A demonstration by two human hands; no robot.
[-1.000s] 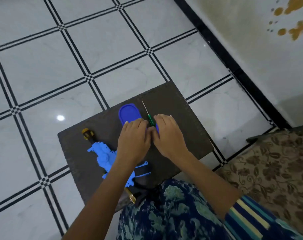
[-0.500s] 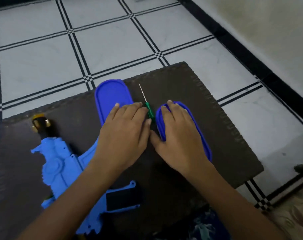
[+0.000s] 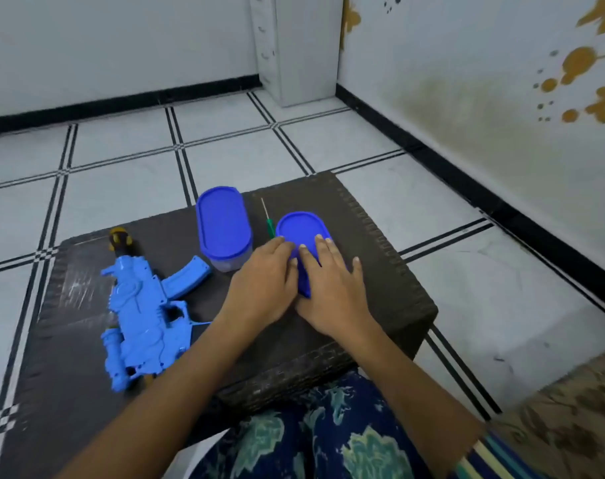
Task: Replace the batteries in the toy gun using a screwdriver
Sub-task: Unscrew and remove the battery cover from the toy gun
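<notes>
A light blue toy gun (image 3: 138,312) lies on the left of a dark woven low table (image 3: 370,236), its black and yellow muzzle pointing away from me. A thin green-handled screwdriver (image 3: 268,221) lies between two blue-lidded containers. The left container (image 3: 223,226) stands untouched. My right hand (image 3: 332,288) rests flat on the lid of the right container (image 3: 301,228). My left hand (image 3: 263,281) touches that container's left edge with straight fingers, which hide the screwdriver's lower end. No batteries show.
The table stands on a white tiled floor with black lines. A white wall with orange marks runs along the right, and a white column (image 3: 301,46) stands at the back. A patterned cushion (image 3: 570,426) lies at the lower right. My patterned clothing fills the bottom edge.
The view has tilted up and now shows the walls. My left hand has shifted right, from over the screwdriver's handle to the right container's edge. My right hand stays on that lid.
</notes>
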